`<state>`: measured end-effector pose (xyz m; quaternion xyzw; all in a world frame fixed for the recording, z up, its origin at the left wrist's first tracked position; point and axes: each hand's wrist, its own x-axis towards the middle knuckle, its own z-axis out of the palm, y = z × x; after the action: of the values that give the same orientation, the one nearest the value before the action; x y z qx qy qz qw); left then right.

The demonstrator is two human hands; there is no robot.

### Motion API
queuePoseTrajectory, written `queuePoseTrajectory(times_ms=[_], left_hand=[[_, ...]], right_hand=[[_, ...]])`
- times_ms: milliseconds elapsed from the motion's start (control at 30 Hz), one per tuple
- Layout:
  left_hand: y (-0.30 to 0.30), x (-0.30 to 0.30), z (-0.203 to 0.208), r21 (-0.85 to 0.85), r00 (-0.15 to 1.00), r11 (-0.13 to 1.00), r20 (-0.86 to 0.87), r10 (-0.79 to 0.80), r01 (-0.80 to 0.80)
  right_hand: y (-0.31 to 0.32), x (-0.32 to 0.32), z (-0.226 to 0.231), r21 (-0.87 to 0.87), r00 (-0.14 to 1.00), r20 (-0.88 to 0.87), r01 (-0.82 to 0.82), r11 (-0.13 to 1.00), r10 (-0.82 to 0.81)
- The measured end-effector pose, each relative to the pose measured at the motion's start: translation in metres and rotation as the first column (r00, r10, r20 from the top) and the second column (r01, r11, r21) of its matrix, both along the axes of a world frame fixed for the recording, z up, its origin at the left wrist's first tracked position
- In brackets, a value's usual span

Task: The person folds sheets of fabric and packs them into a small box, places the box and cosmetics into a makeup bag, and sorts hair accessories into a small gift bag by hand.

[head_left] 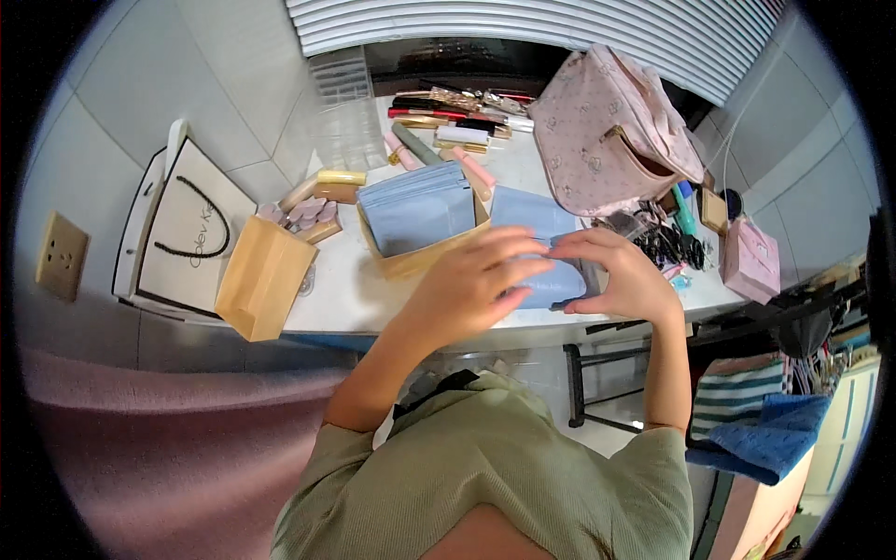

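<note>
White desk (353, 303) | blue packet (553, 284) | long axis left-right | right hand (623, 273) at end

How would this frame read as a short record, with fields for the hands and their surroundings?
Left hand: fingers spread over a flat blue packet; contact unclear
Right hand: curved around that packet's right end; grip unclear
Tan box: open, holds blue packets on edge
Left side: white paper bag
Far right: pink bag
</note>
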<state>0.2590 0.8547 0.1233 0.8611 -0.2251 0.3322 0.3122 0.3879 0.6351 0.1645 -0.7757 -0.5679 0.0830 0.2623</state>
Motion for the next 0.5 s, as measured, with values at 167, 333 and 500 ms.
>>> queuePoseTrajectory(times_ms=[167, 333, 500], left_hand=[[-0.011, 0.003, -0.017, 0.046, 0.946, 0.997, -0.321, -0.04, 0.058], [-0.007, 0.007, -0.032, 0.044, 0.928, 0.997, -0.369, -0.042, 0.063], [-0.008, 0.01, -0.028, -0.021, 0.915, 0.999, -0.402, -0.04, 0.035]], right_hand=[[-0.014, -0.007, -0.018, 0.039, 0.99, -0.013, 0.139, 0.99, -0.139], [-0.022, -0.006, -0.028, 0.061, 0.982, -0.099, 0.169, 0.984, -0.162], [-0.024, -0.003, -0.032, 0.098, 0.98, -0.131, 0.161, 0.982, -0.148]])
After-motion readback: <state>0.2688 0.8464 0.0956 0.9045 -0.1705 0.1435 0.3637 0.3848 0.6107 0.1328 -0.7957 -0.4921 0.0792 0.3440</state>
